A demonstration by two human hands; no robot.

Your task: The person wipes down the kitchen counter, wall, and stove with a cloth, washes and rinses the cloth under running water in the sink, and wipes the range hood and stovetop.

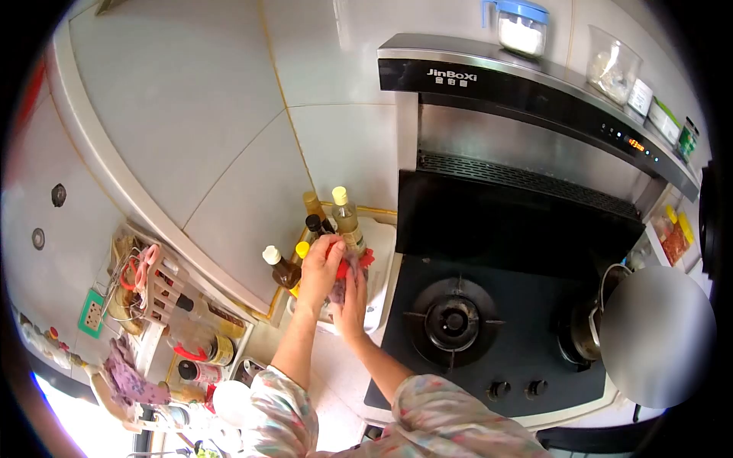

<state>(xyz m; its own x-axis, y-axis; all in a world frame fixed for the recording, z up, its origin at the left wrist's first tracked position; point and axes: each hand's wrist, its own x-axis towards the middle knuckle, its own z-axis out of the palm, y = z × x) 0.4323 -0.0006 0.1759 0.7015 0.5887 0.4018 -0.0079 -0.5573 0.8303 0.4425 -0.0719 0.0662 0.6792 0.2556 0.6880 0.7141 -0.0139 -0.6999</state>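
Observation:
Both of my hands are together over the white tray [385,237] in the corner beside the stove. My left hand [321,269] is closed, fingers curled at the top of a bundle with a red part; what exactly it grips is hidden. My right hand [351,305] is wrapped round a crumpled greyish-purple cloth [338,291] just below. A red piece [367,259] sticks out at the right of the bundle; its kind is unclear. Close behind stand a yellow-capped bottle [349,221] and a dark bottle with a white cap [284,271].
To the right is a black gas stove [511,305] with a pot [584,332] on its far burner. The range hood [527,80] holds jars above. On the left, a rack [164,286] carries scissors [143,267], and a jar [202,343] lies on a shelf.

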